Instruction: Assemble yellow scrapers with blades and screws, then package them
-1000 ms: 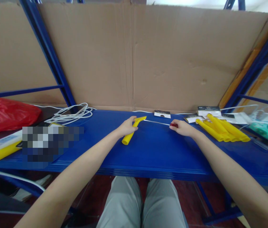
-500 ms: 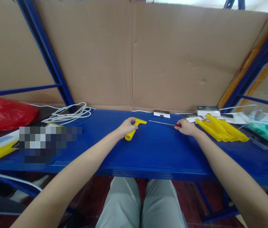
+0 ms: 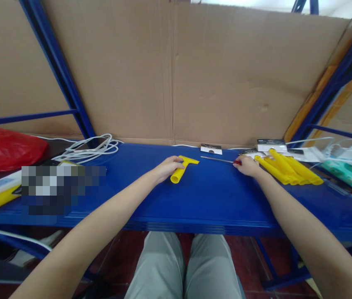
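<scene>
Near the middle of the blue table [image 3: 213,195], my left hand [image 3: 168,168] is closed around a yellow T-shaped plastic handle [image 3: 177,176]. Its hollow round end points toward me and its crossbar lies at the far end, reaching to the right. To the right, my right hand [image 3: 248,166] grips a screwdriver [image 3: 216,159] by its red handle. The thin metal shaft points left, its tip just short of the crossbar and apart from it. Most of the screwdriver's handle is hidden by my fingers.
Several yellow tubes [image 3: 288,170] lie beside my right hand, with small black-and-white cards [image 3: 211,149] at the back. A green packet [image 3: 347,172] is far right. On the left are a coiled white cable [image 3: 101,145], a red plastic bag [image 3: 6,149] and a blurred patch. Cardboard [image 3: 172,74] stands behind.
My left hand has shifted slightly right with the yellow handle, whose crossbar now tilts down more to the right. The screwdriver has moved a little to the right in my right hand.
</scene>
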The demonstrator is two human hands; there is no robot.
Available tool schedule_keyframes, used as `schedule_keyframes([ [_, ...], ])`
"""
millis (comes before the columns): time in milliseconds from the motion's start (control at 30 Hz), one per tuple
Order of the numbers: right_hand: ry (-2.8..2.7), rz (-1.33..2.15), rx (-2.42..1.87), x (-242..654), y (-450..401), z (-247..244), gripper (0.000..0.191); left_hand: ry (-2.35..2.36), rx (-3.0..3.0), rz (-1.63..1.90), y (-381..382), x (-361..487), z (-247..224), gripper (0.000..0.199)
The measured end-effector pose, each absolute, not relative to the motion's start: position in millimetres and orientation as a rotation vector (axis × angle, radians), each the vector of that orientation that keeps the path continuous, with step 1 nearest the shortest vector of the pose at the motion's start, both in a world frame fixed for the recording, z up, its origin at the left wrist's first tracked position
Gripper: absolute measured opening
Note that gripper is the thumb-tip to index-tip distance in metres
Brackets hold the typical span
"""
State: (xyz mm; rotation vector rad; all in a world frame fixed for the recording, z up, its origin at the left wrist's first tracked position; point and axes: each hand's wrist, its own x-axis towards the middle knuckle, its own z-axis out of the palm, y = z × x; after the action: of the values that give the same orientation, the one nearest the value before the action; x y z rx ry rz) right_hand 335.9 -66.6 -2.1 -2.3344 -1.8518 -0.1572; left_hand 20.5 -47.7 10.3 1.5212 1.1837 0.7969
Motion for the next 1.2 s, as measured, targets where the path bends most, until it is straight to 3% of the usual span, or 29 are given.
schedule_keyframes([
  [200, -1.834, -0.097, -2.173, 332.3, -67.3, -3.3, 0.035, 1.108, 1.447, 0.85, -57.1, 30.4, 8.1, 0.048],
  [433, -1.886, -0.138, -1.996, 330.5, -52.3, 1.1, 0.035, 1.166, 1.416, 0.951, -56.4, 42.1, 1.7, 0.042],
  [633, -1.904, 0.018, -2.202, 310.2, -27.4, 9.6, 0.04, 1.241, 1.535, 1.11, -39.2, 42.1, -12.1, 0.034],
  [833, -1.82, 0.0, -2.363, 287.0, -9.1, 15.1, 0.061, 1.266, 1.69, 1.104, -28.8, 43.6, -21.7, 0.031],
  [1033, -1.632, 0.02, -2.402, 276.5, 7.9, 11.3, 0.07, 1.269, 2.251, 1.075, -32.9, 34.4, -7.4, 0.037],
  [1100, -1.598, 0.035, -2.416, 273.4, 10.6, 10.0, 0.068, 1.172, 2.481, 0.979, -37.7, 25.2, 1.9, 0.039],
  [1200, -1.522, 0.05, -2.433, 270.6, 12.7, 9.7, 0.065, 1.028, 2.686, 0.568, -43.5, 10.7, 12.3, 0.043],
])
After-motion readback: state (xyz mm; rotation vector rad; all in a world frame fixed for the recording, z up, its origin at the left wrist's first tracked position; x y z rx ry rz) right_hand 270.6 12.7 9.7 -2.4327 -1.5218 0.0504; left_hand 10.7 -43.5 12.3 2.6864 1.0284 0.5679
